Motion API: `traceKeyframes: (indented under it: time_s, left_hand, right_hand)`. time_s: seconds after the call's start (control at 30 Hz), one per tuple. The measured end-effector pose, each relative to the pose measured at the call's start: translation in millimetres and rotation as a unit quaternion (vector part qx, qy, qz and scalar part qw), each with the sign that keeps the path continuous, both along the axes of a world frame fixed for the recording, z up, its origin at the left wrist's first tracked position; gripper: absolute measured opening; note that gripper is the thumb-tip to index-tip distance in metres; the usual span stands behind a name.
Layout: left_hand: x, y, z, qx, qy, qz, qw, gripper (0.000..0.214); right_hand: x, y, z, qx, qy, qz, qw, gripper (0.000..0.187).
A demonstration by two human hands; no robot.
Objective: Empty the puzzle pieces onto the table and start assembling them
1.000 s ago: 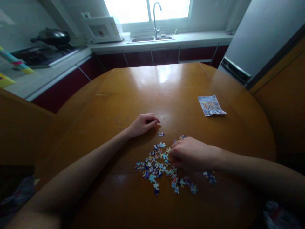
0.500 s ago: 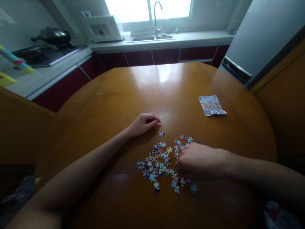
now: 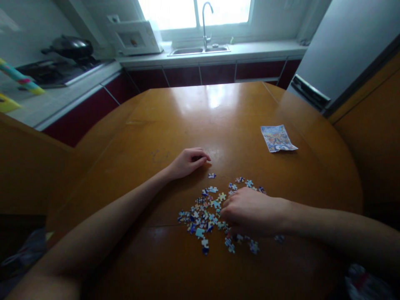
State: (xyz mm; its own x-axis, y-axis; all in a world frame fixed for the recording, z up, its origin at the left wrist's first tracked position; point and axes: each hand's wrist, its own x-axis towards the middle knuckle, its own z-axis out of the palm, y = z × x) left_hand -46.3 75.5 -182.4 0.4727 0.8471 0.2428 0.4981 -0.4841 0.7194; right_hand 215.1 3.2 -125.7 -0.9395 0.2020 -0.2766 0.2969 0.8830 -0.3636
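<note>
Small jigsaw puzzle pieces [image 3: 200, 232] lie in a loose heap on the wooden table [image 3: 150, 266], mostly blue, white and pale tones. My right hand [image 3: 254, 211] is over the right part of the heap, palm down, its fingers bent and held together. Its fingertips are hidden among the pieces, so what they hold cannot be made out. Beyond the heap, my left hand [image 3: 189, 161] rests on the table, loosely curled, with a gap between thumb and fingers and nothing seen in it. One single puzzle piece [image 3: 211, 176] lies just in front of it.
A creased picture sheet [image 3: 278, 138] lies at the table's right. Behind the table stand a counter with a sink [image 3: 187, 51] and tap, a white microwave [image 3: 136, 38], and a dark pan [image 3: 71, 47] on the stove. A grey fridge [image 3: 346, 46] is at the right.
My right hand has shifted left over the heap, uncovering a dark blue piece behind it and one at its lower right. My left hand stays in place.
</note>
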Motion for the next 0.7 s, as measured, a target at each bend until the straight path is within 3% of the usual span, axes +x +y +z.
traceKeyframes:
  time_s: [0.4, 0.7]
  left_hand:
    - [-1.3, 1.0, -2.0, 0.001, 0.002, -0.005, 1.000, 0.022]
    - [-0.3, -1.1, -0.6, 0.000, -0.004, -0.004, 1.000, 0.021]
  right_hand:
    - [-3.4, -5.6, -3.6, -0.006, 0.032, 0.015, 0.999, 0.012]
    - [-4.0, 1.9, 0.1, -0.028, 0.068, 0.028, 0.997, 0.018]
